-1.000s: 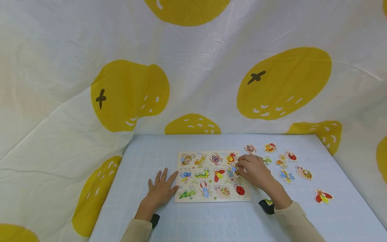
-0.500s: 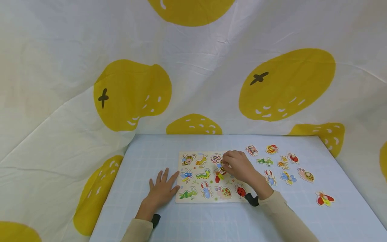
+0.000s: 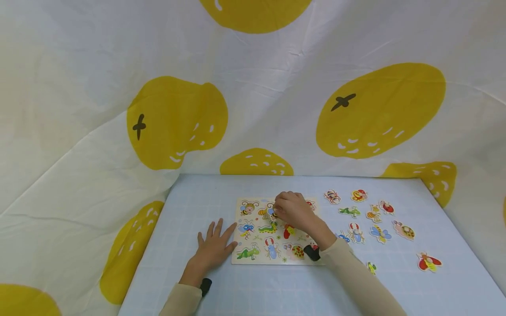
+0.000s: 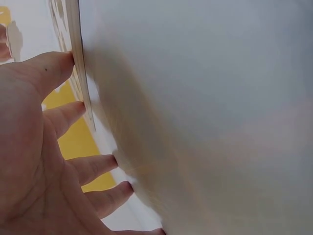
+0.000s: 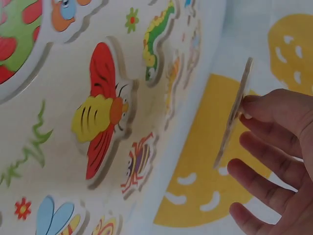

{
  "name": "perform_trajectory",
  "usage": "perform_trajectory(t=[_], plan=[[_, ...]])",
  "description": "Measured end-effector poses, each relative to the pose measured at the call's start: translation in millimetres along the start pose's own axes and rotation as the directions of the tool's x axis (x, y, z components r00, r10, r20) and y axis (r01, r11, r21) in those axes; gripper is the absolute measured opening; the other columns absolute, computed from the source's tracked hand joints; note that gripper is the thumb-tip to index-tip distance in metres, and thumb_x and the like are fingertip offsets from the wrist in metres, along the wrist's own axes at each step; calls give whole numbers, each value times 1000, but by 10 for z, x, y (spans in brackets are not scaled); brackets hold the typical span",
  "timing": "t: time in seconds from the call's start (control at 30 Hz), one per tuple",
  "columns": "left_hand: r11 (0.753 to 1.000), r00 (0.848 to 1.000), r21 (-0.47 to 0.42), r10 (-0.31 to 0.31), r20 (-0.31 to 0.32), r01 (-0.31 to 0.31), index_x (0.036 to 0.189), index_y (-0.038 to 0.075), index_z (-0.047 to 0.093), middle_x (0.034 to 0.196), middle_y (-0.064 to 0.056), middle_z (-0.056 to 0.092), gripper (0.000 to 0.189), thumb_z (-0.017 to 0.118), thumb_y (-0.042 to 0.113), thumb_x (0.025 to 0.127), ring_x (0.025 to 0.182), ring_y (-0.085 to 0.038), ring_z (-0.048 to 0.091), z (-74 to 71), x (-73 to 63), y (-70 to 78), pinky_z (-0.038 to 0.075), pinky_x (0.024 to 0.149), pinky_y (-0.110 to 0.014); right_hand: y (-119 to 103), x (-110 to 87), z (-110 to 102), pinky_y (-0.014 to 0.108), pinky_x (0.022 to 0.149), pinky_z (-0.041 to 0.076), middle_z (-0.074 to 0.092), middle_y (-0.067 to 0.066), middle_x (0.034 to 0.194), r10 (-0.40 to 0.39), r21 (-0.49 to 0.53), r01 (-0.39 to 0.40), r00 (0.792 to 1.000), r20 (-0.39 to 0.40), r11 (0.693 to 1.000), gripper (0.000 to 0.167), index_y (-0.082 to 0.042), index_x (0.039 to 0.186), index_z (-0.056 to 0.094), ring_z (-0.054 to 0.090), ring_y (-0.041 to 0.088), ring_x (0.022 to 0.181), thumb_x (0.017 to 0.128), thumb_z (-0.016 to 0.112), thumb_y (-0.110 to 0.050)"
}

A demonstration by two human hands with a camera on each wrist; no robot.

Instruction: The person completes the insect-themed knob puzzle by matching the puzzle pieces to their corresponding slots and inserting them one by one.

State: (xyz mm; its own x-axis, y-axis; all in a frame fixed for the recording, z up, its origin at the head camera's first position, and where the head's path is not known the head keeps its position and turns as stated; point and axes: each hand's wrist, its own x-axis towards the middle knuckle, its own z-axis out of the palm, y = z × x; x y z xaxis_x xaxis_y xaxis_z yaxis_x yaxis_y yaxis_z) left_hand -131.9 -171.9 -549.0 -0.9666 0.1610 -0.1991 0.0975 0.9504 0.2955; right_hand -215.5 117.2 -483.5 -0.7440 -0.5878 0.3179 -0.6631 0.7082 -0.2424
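A pale wooden insect puzzle board (image 3: 257,260) lies on the table, with rows of insect-shaped recesses. My right hand (image 3: 295,212) is above its upper middle and pinches a bee puzzle piece (image 3: 271,211) between thumb and fingers. Edge-on in the right wrist view, that piece (image 5: 234,115) is clear of the board. My left hand (image 3: 213,251) lies with fingers spread at the board's left side; in the left wrist view its thumb and a finger touch the board's edge (image 4: 78,58). My right hand and wrist hide part of the board's right half.
Several loose insect pieces lie right of the board, among them a ladybug piece (image 3: 387,207), a grasshopper piece (image 3: 349,211), a stag beetle piece (image 3: 356,233) and a red-winged piece (image 3: 429,262). Behind the blue-white table (image 3: 276,289) hangs a lemon-patterned cloth (image 3: 257,114).
My right hand has carried the bee piece left across the board, from its right side to its upper middle. The left hand has stayed at the board's left edge.
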Motion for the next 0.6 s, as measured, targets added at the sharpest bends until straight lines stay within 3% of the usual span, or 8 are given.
perform_trajectory(t=[0.3, 0.6], plan=[[1000, 1000, 7, -16, 16, 16, 157, 30, 34, 165, -18, 15, 64, 56, 48, 100, 149, -45, 5, -19, -7, -6, 5, 107, -77, -55, 224, 178, 50, 92, 45, 66, -2, 106, 12, 5, -12, 999, 32, 1000, 5, -17, 91, 76, 58, 22, 96, 93, 71, -17], [1000, 1000, 6, 9, 16, -9, 157, 28, 36, 164, -20, 17, 62, 56, 47, 101, 148, -47, 9, -35, 0, 5, 8, 105, -79, -161, 452, 315, 53, 93, 46, 65, 0, 108, 8, -3, -8, 997, 83, 1000, 10, -18, 94, 76, 59, 24, 96, 96, 67, -15]])
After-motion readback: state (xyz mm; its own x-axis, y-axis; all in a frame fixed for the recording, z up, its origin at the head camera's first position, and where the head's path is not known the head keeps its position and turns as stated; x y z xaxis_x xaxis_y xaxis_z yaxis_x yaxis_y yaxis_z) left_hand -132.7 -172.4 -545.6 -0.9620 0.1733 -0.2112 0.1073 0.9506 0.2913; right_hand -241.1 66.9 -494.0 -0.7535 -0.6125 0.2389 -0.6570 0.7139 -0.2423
